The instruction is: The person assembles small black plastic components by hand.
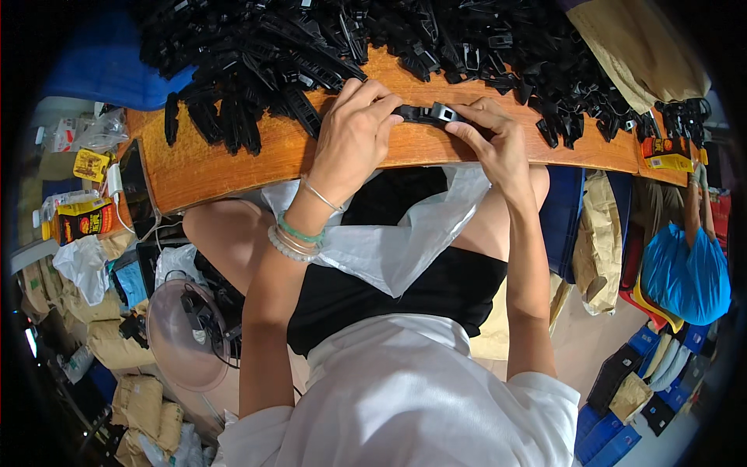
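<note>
Hands [424,128] together grip one black plastic clip [426,114] above an open white bag [405,233]

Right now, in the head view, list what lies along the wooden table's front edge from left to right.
Dark tablet → left hand → black plastic clip held between both hands → right hand → orange and yellow packet.

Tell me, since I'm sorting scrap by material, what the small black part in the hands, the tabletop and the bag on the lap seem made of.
Black part: likely moulded plastic, matte with a slight sheen, crisp ribbed edges like the pile behind. Tabletop: wood or wood veneer, glossy orange-brown with visible grain. Bag: thin translucent plastic film, crinkled and limp. Both the left hand and the right hand pinch the part.
</note>
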{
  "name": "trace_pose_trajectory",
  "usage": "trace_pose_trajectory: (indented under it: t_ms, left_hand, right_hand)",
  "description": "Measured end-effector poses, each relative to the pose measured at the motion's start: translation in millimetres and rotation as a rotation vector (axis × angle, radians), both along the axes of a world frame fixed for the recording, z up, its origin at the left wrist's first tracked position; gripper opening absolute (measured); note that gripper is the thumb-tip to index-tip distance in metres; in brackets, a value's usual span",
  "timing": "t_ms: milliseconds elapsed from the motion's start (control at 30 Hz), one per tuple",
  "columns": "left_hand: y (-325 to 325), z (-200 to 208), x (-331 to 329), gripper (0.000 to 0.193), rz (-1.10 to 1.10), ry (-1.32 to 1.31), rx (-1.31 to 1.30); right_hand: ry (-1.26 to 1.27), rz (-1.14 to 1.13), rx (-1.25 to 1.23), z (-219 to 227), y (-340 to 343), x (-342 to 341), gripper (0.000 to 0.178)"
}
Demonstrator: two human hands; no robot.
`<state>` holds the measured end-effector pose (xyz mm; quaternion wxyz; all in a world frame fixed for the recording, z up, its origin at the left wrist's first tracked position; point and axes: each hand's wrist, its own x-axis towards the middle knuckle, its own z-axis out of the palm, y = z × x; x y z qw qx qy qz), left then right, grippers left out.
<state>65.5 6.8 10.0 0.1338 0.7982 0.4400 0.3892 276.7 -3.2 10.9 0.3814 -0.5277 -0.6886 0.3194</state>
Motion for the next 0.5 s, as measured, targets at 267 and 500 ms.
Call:
trace_pose_trajectory:
  t_ms: [267, 500]
  left_hand:
    - [-2, 2, 1, 0.014, -0.023, 0.077, 0.064]
    - [-20, 18, -35, 0.017, -0.013, -0.046, 0.071]
  right_hand:
    - [-0.084, 0.117, 0.154, -6, 12, -11, 0.025]
    - [-0.147, 0.31, -0.067, 19, -34, 2, 0.023]
